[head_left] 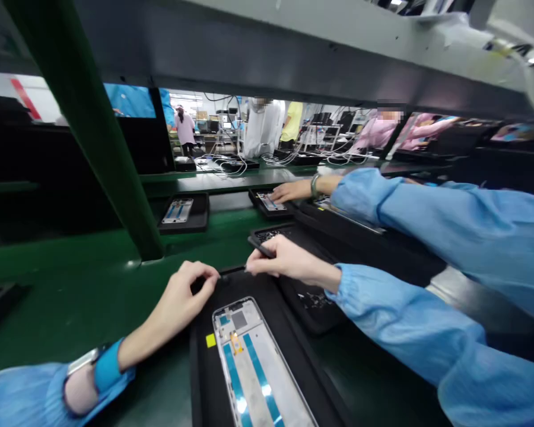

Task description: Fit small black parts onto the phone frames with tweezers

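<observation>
My left hand (187,293) and my right hand (289,262) are raised over the top edge of a black tray (200,362). A thin black strip (232,270) spans the gap between them, pinched by the fingertips of both hands. A dark slim tool (260,247) also lies in my right hand's grip, its tip hidden by my fingers. Below my hands, a phone's metal mid-frame (253,362) with blue tape strips rests in the tray. A small yellow square (210,340) sits on the tray beside it.
A co-worker's hand (293,191) in a blue sleeve touches a phone part in a black tray (269,204). More black trays stand on the green conveyor (93,261). A green post (98,136) and a grey overhead beam (293,65) cross above.
</observation>
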Motion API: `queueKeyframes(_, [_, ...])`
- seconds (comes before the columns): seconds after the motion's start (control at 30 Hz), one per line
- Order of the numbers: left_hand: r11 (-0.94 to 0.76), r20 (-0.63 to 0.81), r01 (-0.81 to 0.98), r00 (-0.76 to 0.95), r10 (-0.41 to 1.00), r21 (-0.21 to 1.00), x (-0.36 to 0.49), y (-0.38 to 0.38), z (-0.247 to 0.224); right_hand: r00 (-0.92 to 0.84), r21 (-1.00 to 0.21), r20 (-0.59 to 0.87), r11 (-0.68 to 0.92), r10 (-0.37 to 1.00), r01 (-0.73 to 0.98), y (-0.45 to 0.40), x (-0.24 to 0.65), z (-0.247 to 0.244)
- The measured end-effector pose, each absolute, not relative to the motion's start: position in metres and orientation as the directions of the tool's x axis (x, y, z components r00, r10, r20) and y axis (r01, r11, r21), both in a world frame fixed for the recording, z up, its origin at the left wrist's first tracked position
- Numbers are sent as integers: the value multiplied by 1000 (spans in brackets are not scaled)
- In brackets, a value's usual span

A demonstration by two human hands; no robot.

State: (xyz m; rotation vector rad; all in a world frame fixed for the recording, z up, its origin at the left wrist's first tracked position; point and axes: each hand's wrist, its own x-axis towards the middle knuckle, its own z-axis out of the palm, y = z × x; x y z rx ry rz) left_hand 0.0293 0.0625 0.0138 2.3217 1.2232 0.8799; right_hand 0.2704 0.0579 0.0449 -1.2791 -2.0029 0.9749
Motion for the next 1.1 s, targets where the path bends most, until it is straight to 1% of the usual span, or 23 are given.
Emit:
queueKeyframes(0.03, [-556, 346, 583, 440, 829, 592, 27, 52, 14, -435, -867, 49, 255, 899, 427, 55, 257, 41])
queueKeyframes(0.1, [-540, 312, 559, 454, 834, 629, 24, 33, 12, -486, -923, 13, 197, 874, 330, 48, 233, 31])
queueKeyframes(0.2, [-508, 259, 537, 473, 842, 673, 22, 20, 8, -473, -946, 2, 155, 881, 285, 36, 213, 18])
queueKeyframes(0.3, [-507, 255, 517, 482, 838, 689, 21, 21, 5, -460, -937, 53, 203, 886, 283, 28, 209, 9])
queueKeyframes(0.4, [-519, 261, 514, 492, 831, 683, 21, 24, 5, -441, -903, 112, 276, 890, 328, 25, 210, 7])
queueKeyframes(0.57, [-532, 252, 519, 514, 820, 669, 22, 23, 6, -395, -796, 232, 407, 889, 448, 22, 208, 12])
queueKeyframes(0.67, [-539, 271, 519, 505, 820, 664, 22, 22, 5, -396, -749, 280, 457, 874, 480, 21, 208, 16])
queueKeyframes(0.83, [-589, 324, 543, 509, 798, 598, 24, 22, 4, -497, -646, 324, 572, 805, 506, 22, 211, 21])
queueKeyframes(0.97, [-608, 301, 556, 547, 781, 567, 24, 22, 5, -593, -590, 360, 668, 720, 453, 25, 217, 23])
queueKeyframes(1.1, [-606, 292, 588, 545, 786, 535, 23, 21, 6, -604, -589, 332, 660, 724, 467, 28, 224, 25])
